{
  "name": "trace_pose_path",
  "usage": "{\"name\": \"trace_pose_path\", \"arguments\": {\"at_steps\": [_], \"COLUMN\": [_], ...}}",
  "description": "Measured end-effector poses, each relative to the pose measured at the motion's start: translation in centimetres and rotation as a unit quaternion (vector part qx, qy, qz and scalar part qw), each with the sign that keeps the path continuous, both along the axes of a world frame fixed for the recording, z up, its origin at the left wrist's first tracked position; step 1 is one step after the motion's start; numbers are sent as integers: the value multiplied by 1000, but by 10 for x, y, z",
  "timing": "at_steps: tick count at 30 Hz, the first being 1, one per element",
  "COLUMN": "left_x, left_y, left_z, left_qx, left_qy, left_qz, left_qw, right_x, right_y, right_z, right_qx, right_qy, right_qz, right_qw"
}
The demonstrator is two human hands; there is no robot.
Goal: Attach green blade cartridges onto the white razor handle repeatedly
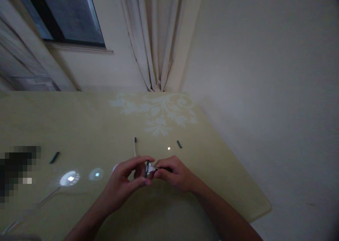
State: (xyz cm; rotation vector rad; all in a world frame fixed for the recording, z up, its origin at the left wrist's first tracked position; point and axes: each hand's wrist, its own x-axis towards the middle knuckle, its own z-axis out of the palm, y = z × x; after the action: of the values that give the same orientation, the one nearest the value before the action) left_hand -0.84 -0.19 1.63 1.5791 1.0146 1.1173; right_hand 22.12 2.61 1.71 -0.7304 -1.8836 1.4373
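Just above the table, both of my hands are together on a small razor (150,169) with a silvery neck. My left hand (127,175) is closed, its thumb and index finger pinching the ends of the dark bar-shaped head. My right hand (176,174) wraps round the dark handle, and most of that handle is hidden in its fingers. Beyond my left hand lies a toothbrush (135,147) with a pale handle and dark bristles, its lower end hidden by the hand. A short dark green strip (179,144) rests beyond my right hand.
Another dark green strip (54,157) lies on the left of the glossy yellowish table (87,128). Bright round light spots show on its surface. A blurred-out dark patch fills the far left. Behind are a curtain (156,36), a window (71,15) and a plain wall (265,75).
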Motion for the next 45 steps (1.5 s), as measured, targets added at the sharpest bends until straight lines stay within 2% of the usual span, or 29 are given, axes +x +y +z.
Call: {"name": "trace_pose_path", "arguments": {"at_steps": [8, 11, 17, 28, 37, 45], "left_x": [-2, -2, 3, -8, -6, -7], "left_y": [0, 0, 3, 1, 0, 0], "left_z": [-6, -5, 5, 5, 8, 6], "left_qx": [-8, 14, 70, 89, 106, 98], "left_qy": [-23, -6, 39, 65, 89, 103], "left_qz": [-7, -3, 41, 2, 24, 43], "left_qw": [1000, 1000, 996, 994, 990, 989], "right_x": [-2, -2, -5, -5, -4, -6], "right_y": [-1, -2, -4, -9, -6, -7], "right_z": [3, 2, 0, 4, 5, 8], "right_qx": [36, 39, 57, 53, 100, 78], "right_qy": [4, 1, -8, -32, -80, -77], "right_qz": [-27, -25, -36, -44, -48, -63], "right_qw": [999, 999, 998, 997, 991, 992]}}
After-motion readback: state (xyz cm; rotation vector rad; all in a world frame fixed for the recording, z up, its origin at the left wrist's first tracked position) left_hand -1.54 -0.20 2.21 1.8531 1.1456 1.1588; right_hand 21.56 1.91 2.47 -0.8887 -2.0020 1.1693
